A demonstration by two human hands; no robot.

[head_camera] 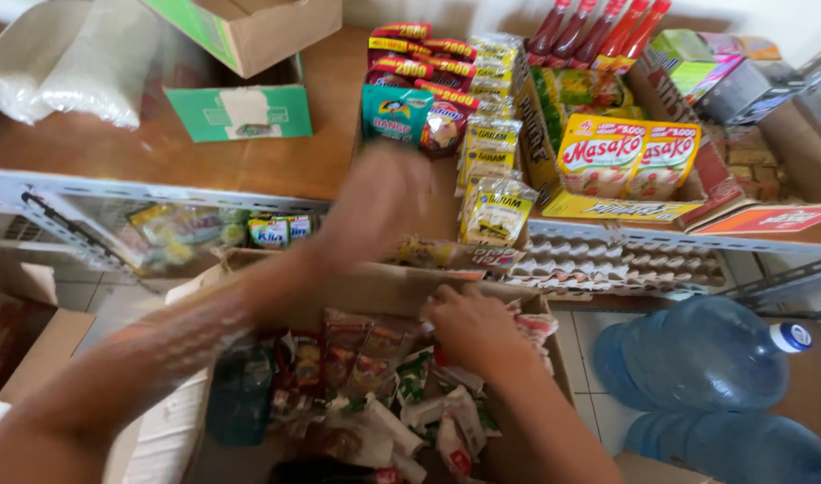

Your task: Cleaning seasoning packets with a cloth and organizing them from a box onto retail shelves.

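Right hand rests on jumbled sachets, pointing every way.

Your right hand is down in the box in front of you, on the small packets inside it. Your left hand is up over the shelf behind the box (it is blurry). Egg trays sit under the shelf. Water jugs stand to your right.
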